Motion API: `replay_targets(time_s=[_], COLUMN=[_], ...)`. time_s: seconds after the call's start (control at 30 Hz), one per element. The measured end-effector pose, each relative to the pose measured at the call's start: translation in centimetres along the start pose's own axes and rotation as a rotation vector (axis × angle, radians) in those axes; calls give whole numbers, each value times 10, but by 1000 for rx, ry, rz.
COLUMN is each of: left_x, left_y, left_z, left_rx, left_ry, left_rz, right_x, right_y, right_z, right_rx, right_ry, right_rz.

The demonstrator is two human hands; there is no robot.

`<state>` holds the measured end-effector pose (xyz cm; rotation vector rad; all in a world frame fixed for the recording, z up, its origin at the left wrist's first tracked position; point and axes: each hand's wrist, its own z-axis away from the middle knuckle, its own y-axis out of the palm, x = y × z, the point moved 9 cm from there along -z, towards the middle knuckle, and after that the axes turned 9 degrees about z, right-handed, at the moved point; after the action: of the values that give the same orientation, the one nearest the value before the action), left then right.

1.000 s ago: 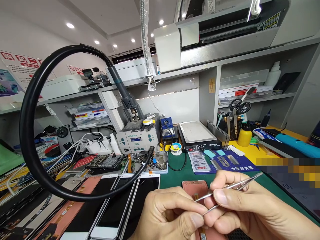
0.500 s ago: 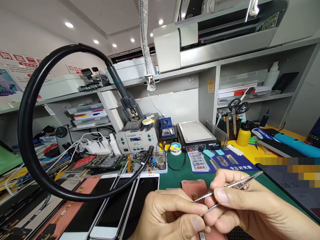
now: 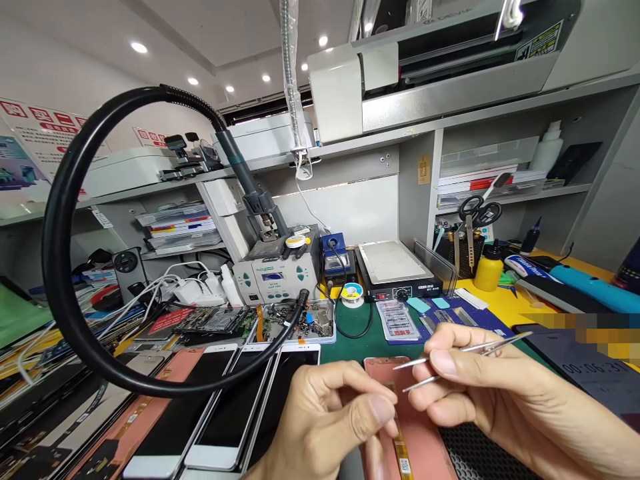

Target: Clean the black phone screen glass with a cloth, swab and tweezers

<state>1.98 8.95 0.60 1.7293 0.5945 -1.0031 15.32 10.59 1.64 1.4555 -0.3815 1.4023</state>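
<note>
Left hand: the bare left hand (image 3: 325,420), lower centre of the frame, has thumb and forefinger closed in a pinch; I cannot tell whether anything small is between them
Right hand: the bare right hand (image 3: 500,387), lower right, grips slim silver metal tweezers (image 3: 507,343), their tips apart and near the left fingers
Pink panel: the flat pink phone-shaped panel (image 3: 427,440) lies at bottom centre, partly hidden by the left hand, with a thin gold-brown ribbon strip (image 3: 399,448) along it
Risk: a slip of the sharp tips could prick a finger or nick the strip; a loose pinch could drop any tiny part
Tray: the shallow pale tray (image 3: 327,340), centre, holds small circuit boards (image 3: 320,323)
Holder: the black mesh holder (image 3: 453,257), right of centre, bears black-handled scissors (image 3: 489,213) and other tools
</note>
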Motion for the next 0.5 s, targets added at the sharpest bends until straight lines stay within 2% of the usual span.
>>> replay_targets(time_s=[0.07, 0.17, 0.27, 0.37, 0.43, 0.5], left_x=[-8, -31, -60, -92, -112, -123], left_y=[-6, -10, -14, -31, -55, -86], left_z=[-2, -2, 17, 71, 130, 199], left_rx=[-67, -127, -201, -375, -583, -808], left_ry=[16, 99, 178, 212, 248, 269], left_rz=[-81, -239, -291, -346, -351, -324], right_x=[3, 11, 15, 19, 21, 21], right_y=[-6, -13, -21, -25, -25, -28], right_z=[-4, -8, -9, -9, -8, -8], right_rx=[-28, -60, -112, -146, -155, -178], right_ry=[-23, -97, -127, -154, -162, -158], right_rz=[-15, -13, -4, -3, -5, -3])
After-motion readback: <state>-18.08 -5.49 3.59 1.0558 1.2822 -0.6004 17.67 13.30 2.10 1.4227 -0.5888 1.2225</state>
